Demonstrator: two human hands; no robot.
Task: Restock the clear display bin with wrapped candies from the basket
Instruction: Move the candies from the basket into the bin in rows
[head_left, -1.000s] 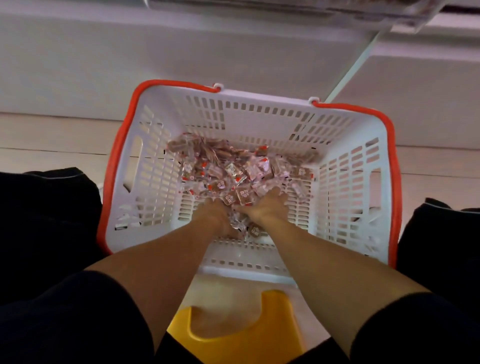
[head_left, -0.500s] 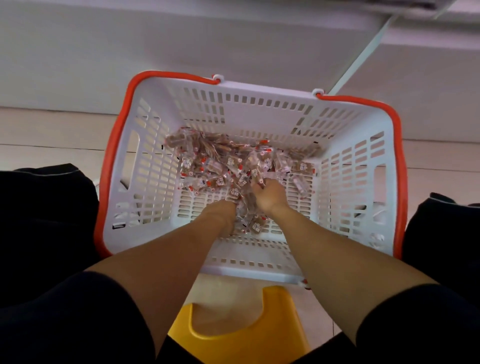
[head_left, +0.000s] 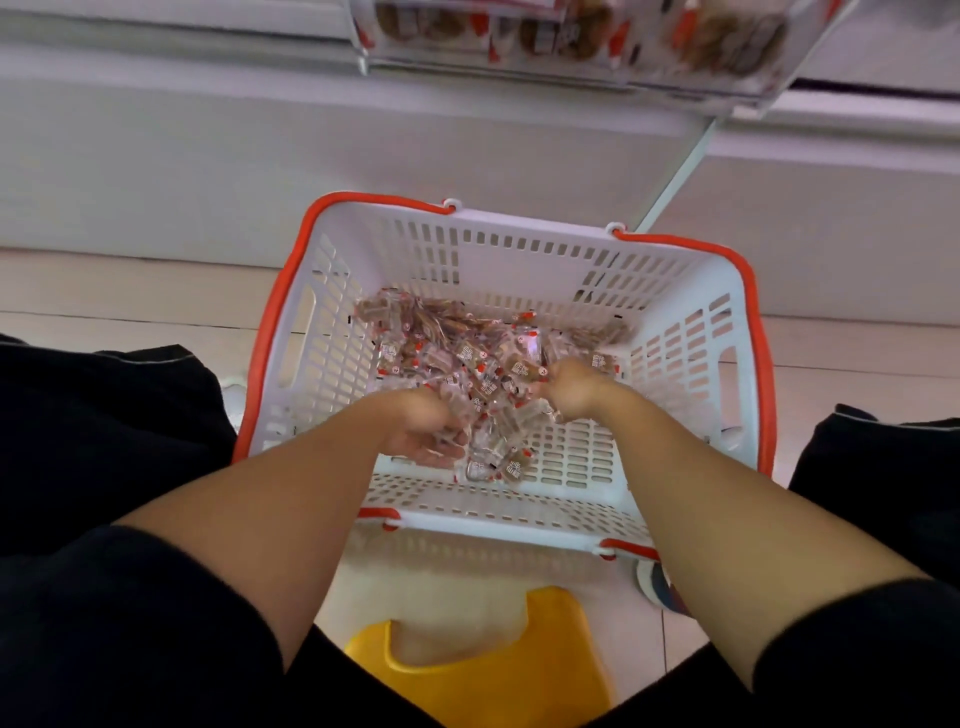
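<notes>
Tiled floor: yellow stool near basket; clear bin overhead.

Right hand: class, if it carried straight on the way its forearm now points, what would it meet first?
Most likely the pile of wrapped candies, which the right hand already grips at its near edge. Beyond lies the basket far wall, though depth is hard to judge from one view.

I see a white slotted basket with orange-red rim handles, clear-wrapped brown candies with red-and-white labels inside it, a yellow stool below, black sleeves, and a pale beige tiled floor.
</notes>
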